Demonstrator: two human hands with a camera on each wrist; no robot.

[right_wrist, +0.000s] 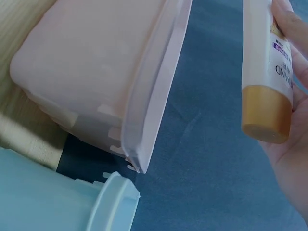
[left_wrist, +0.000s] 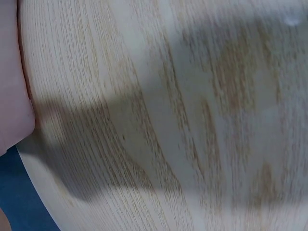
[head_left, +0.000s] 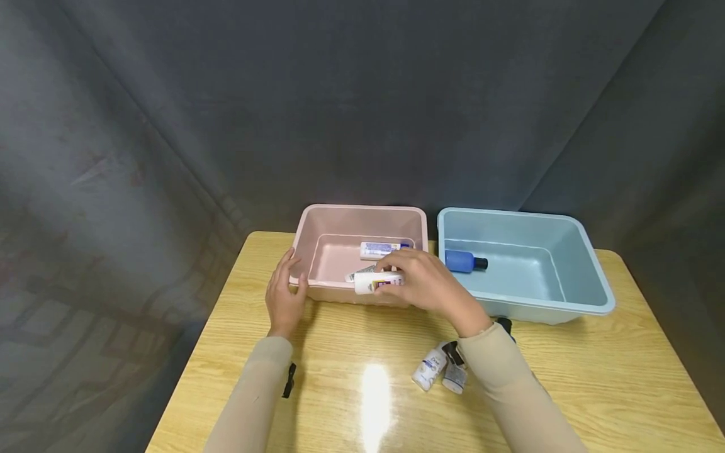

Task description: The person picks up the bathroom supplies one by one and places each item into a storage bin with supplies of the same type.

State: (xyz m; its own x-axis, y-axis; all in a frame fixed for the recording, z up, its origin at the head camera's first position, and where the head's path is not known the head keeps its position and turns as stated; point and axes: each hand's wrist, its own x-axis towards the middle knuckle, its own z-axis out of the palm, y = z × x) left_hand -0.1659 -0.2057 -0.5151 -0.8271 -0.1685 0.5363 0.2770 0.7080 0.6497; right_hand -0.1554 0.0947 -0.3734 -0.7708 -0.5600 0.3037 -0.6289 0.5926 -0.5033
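Observation:
My right hand (head_left: 419, 280) holds a white tube (head_left: 364, 283) above the front rim of the pink bin (head_left: 340, 291). In the right wrist view this tube (right_wrist: 260, 48) shows a gold cap and printed lettering. At the pink bin's front left corner, my left hand (head_left: 285, 305) touches the rim with its fingers spread. Inside that bin lie a white tube with a blue cap (head_left: 379, 250) and another pale tube (head_left: 358, 274), partly hidden by the held one. The left wrist view catches mostly tabletop and a piece of the pink bin (left_wrist: 14, 86).
Right of the pink bin stands a light blue bin (head_left: 544, 306) containing a blue bottle (head_left: 460, 261) with a black cap. A white bottle (head_left: 428, 370) and a small dark-capped bottle (head_left: 455, 379) lie near the right forearm. Another black-capped item (head_left: 504, 324) is mostly hidden behind the sleeve.

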